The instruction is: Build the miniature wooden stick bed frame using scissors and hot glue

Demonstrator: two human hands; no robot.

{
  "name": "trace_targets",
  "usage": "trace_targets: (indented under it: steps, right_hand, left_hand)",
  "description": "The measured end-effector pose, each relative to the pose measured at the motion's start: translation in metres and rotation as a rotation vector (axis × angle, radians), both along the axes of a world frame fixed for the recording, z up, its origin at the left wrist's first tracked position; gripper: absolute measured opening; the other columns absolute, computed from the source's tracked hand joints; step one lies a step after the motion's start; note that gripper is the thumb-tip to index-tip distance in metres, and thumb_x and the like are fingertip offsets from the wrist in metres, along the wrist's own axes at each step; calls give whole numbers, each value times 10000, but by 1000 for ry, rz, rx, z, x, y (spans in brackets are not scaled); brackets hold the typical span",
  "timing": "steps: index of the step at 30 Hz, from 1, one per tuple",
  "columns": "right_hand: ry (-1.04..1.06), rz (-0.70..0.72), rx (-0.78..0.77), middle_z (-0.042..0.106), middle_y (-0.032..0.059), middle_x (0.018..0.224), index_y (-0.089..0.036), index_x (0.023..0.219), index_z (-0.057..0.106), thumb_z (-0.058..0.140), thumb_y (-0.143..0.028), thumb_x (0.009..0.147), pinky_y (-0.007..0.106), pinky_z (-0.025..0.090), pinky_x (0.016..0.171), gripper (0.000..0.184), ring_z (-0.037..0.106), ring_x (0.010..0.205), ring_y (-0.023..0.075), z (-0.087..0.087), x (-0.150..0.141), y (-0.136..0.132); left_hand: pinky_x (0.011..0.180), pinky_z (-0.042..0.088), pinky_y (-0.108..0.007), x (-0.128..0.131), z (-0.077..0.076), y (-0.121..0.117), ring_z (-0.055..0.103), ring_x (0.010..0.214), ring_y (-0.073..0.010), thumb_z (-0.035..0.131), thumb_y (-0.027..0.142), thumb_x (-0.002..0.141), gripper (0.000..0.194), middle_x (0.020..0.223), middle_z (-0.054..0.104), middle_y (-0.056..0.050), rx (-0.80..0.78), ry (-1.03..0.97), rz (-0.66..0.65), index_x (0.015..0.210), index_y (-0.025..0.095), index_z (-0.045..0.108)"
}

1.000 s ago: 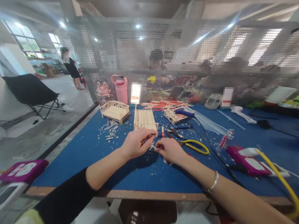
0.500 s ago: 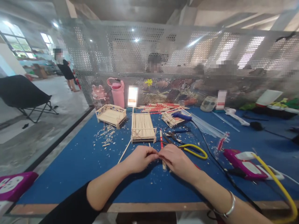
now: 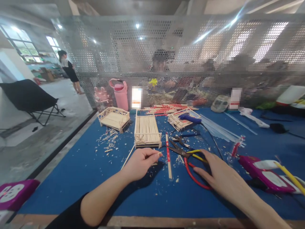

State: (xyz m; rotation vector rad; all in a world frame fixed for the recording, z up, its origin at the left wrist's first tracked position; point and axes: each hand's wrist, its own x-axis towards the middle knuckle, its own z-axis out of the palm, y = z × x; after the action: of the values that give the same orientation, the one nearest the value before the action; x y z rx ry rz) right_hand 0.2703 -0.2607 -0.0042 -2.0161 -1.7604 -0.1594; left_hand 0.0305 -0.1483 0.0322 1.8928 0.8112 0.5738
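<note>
with the right hand [image 3: 220,173] loosely spread, fingers at the yellow handle of scissors [image 3: 185,154], thumb by the red. about midway between near and far edges of the desk [image 3: 78,178], handles right, blades left and slightly farward, tips near the left hand [image 3: 139,163], pinched on a small pale piece [image 3: 160,154].

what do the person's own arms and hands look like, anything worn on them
Both hands are ungloved. On the left arm, behind the left hand, a plain black sleeve ends well back from the wrist. The right arm, with the right hand, shows no sleeve before it leaves the picture.
</note>
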Motion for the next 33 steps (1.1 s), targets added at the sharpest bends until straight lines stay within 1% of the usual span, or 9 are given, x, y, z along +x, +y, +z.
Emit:
trace_targets:
  steps: [4,6,10,13,15,18,22,28,33]
  right_hand:
    - [22,73,-50,622,156,1159,-135,1149,547,456,-343,800,443,464,917,416,584,1078,279,-12,11,-3]
    - [55,31,-46,620,157,1163,-125,1182,524,458,-329,771,430,471,906,464,590,1071,277,-10,6,-1]
    - [186,-113,-44,661,137,1070,-138,1218,502,562,-425,678,398,530,750,615,645,924,292,4,-4,-7]
    - [362,-165,18,696,69,834,-191,1088,578,580,-488,678,328,531,604,506,663,705,240,15,-18,-16]
    - [443,-91,75,689,55,812,-200,1038,589,549,-470,724,298,526,621,416,656,692,209,19,-34,-19]
    - [457,57,69,672,77,944,-190,1063,563,554,-437,749,315,523,720,400,650,802,209,23,-62,-15]
    - [458,145,-15,621,90,1060,-199,1125,507,581,-364,726,363,501,804,438,619,930,225,25,-86,-7]
    - [548,186,-68,599,94,1038,-190,1118,499,584,-342,698,398,488,816,454,597,920,229,18,-90,-2]
    - [600,248,-45,588,101,1063,-184,1158,485,579,-347,695,375,500,793,499,592,928,225,12,-88,-3]
  left_hand:
    - [488,330,-218,1,-3,-1,412,516,-85,550,493,753,420,674,597,-15,-163,-49,55,922,133,683]
    - [457,288,-209,2,-4,-2,352,476,-65,567,533,727,455,635,562,2,-209,-63,43,901,128,676]
    - [448,261,-205,3,-2,-4,334,468,-56,556,597,706,488,618,522,20,-246,-134,42,838,137,651]
    - [437,249,-200,3,1,-7,343,462,-54,554,621,690,501,597,501,25,-281,-186,43,798,138,629]
    - [435,246,-193,4,2,-9,350,464,-52,557,628,687,511,589,496,24,-291,-219,37,791,133,622]
    - [432,247,-185,4,4,-13,348,467,-53,545,607,717,487,573,483,25,-247,-246,31,769,127,610]
    - [435,267,-182,3,6,-16,336,455,-55,497,469,799,380,523,448,38,-90,-216,19,639,132,565]
    - [488,350,-173,2,4,-16,429,528,-72,438,290,859,290,619,550,5,49,-178,-55,765,124,657]
    - [481,416,-174,0,2,-16,492,557,-91,409,262,871,297,646,544,-11,29,-189,-120,771,119,649]
